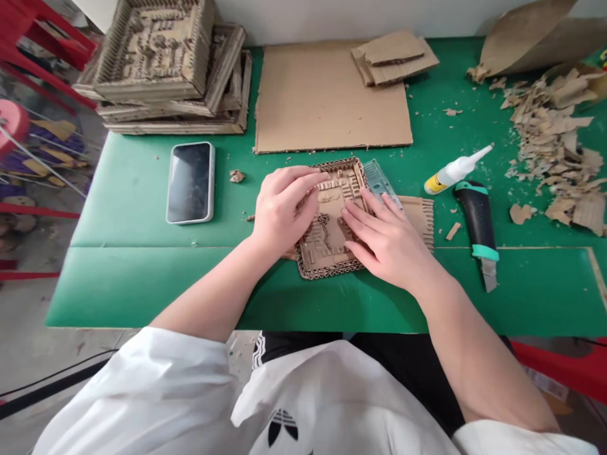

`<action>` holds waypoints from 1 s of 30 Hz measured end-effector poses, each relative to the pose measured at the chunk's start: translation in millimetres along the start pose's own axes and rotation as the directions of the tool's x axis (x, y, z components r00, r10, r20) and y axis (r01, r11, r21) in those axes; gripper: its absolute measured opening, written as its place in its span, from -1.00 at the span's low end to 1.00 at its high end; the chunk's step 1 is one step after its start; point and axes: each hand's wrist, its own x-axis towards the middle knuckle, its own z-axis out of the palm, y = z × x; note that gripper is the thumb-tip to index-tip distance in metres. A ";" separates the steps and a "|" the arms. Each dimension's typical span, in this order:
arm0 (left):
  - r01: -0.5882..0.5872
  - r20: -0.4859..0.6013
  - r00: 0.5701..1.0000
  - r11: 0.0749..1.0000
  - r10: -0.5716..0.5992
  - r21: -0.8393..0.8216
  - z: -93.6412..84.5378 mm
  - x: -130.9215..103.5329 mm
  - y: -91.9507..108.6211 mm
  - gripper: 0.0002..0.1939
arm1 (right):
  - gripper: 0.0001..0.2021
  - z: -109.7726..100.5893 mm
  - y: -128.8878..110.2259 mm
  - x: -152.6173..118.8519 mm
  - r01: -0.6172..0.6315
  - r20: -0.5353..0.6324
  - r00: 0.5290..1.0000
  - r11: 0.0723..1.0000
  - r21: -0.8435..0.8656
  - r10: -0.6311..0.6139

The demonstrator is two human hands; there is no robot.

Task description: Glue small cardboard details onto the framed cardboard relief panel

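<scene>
A small cardboard relief panel (334, 246) with a corrugated rim lies on the green table (142, 284), between my two hands. My left hand (287, 202) rests over its left edge, fingers bent and reaching toward the top part; whether they grip the edge is hidden. My right hand (386, 237) lies on the right side with its fingers spread, fingertips on the panel's surface. Beneath the right hand, a clear green ruler (378, 177) and a strip of corrugated cardboard (420, 218) stick out past the panel.
A phone (190, 183) lies left. Stacked cardboard frames (156, 95) stand back left, a flat cardboard sheet (327, 101) at the back. Rightward are a glue bottle (450, 174), a utility knife (477, 218) with its blade out, and a heap of cardboard scraps (554, 126).
</scene>
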 end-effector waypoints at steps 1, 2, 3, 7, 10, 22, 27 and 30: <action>0.029 -0.030 0.999 1.000 -0.029 -0.001 1.1 -0.2 -1.2 -0.75 | -0.57 0.1 -0.9 -0.3 -0.001 0.023 1.000 1.000 -0.006 0.001; 0.051 -0.051 0.997 0.999 -0.051 0.002 2.2 -0.4 -2.7 -0.74 | -0.55 0.2 -1.7 -0.4 0.001 0.043 0.999 1.000 -0.010 0.000; 0.066 -0.064 0.996 0.998 -0.065 0.007 3.5 -0.6 -4.3 -0.74 | -0.53 0.4 -2.4 -0.4 0.003 0.058 0.998 1.000 -0.015 -0.002; 0.086 -0.086 0.993 0.996 -0.082 0.038 7.4 -1.5 -10.5 -0.71 | -0.51 2.0 -4.3 0.0 0.016 0.091 0.996 0.999 -0.033 -0.013; 0.099 -0.099 0.991 0.994 -0.094 0.047 7.5 -1.7 -12.3 -0.69 | -0.54 3.0 -4.6 0.3 0.019 0.098 0.995 0.998 -0.051 -0.014; 0.049 -0.092 0.995 0.998 -0.046 0.028 4.6 -0.7 -8.6 -0.71 | -0.43 0.0 2.7 -3.5 -0.047 -0.025 0.999 0.999 -0.019 0.047; 0.030 -0.105 0.994 1.000 -0.028 0.010 5.4 -1.3 -10.2 -0.71 | -0.45 3.9 1.1 -3.6 -0.004 -0.001 1.000 0.995 -0.104 0.004; 0.020 -0.105 0.994 1.000 -0.020 -0.002 6.7 -1.8 -11.2 -0.70 | -0.45 6.0 -1.0 -3.4 0.010 0.028 1.000 0.991 -0.134 -0.007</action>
